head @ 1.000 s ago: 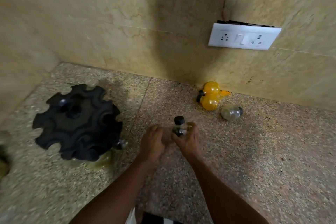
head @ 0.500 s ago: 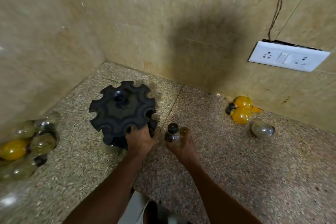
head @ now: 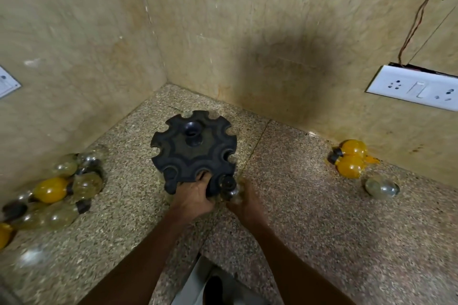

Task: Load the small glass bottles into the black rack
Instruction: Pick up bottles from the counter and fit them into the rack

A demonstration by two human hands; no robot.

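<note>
Bottle now at rack edge, right hand gripping; left hand grips rack.

speckled floor: black rack, bottle heap left, three bottles right.

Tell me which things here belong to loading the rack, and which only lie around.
Job:
rack, gripped by left hand
bottle, held by right hand at the rack's near edge
bottle pile, left on the floor
three bottles, right, by the wall

Just there:
socket plate
wires
small plate on the left wall
</note>
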